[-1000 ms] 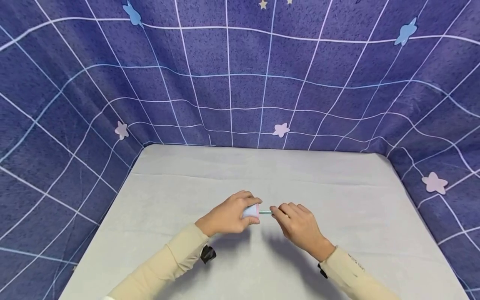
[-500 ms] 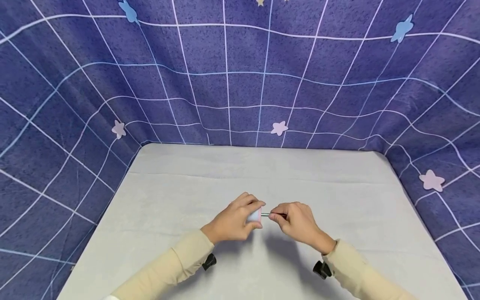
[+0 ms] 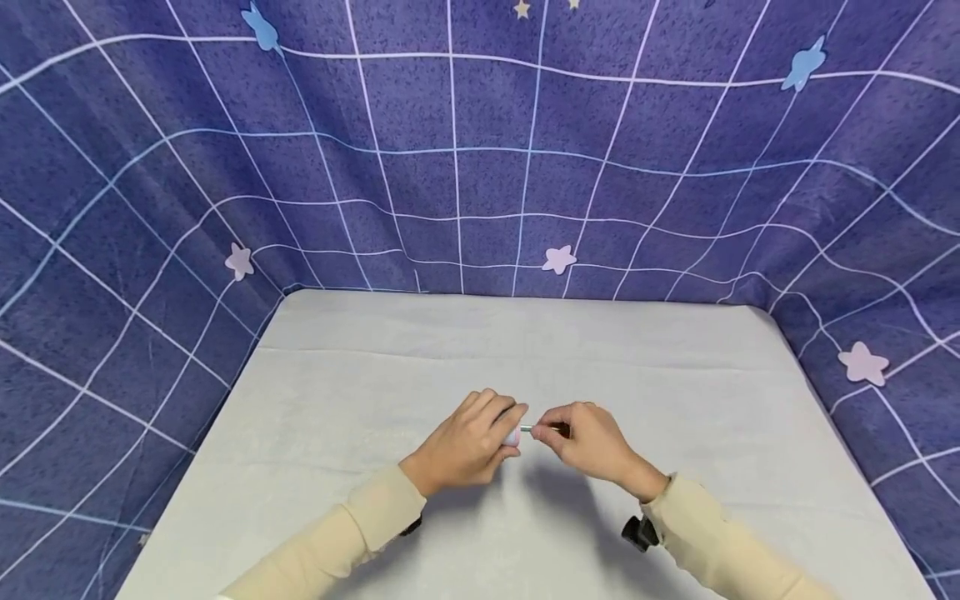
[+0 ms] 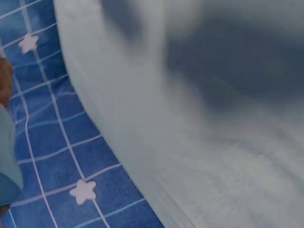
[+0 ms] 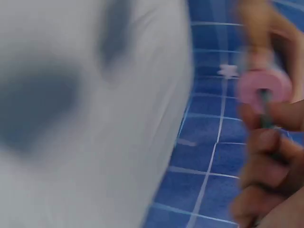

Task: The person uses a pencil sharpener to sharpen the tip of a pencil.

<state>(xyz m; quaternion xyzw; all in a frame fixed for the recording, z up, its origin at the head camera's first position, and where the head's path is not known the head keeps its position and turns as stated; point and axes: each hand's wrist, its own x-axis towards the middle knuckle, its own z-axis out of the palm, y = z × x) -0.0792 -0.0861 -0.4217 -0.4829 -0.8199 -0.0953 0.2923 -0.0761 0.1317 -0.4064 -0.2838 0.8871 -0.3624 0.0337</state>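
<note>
Over the middle of the table, my left hand [image 3: 467, 442] grips a small light blue pencil sharpener [image 3: 513, 437], its fingers wrapped over most of the body. In the right wrist view its round pink end [image 5: 246, 88] shows a dark hole with a thin greenish pencil [image 5: 265, 107] in it. My right hand [image 3: 592, 440] pinches that pencil between thumb and fingers, close to the pink end. At the left edge of the left wrist view only the blue body [image 4: 5, 161] and a bit of a hand [image 4: 4, 80] show. The pencil's tip is hidden inside.
A white cloth covers the table [image 3: 420, 350]. Behind it and at both sides hangs a dark blue curtain [image 3: 495, 183] with grid lines and stars. Shadows of the hands fall on the cloth.
My right hand has turned at the wrist and shifted its pinch on the pencil, now nearer the sharpener. The left fingers have rolled over the sharpener, covering more of it.
</note>
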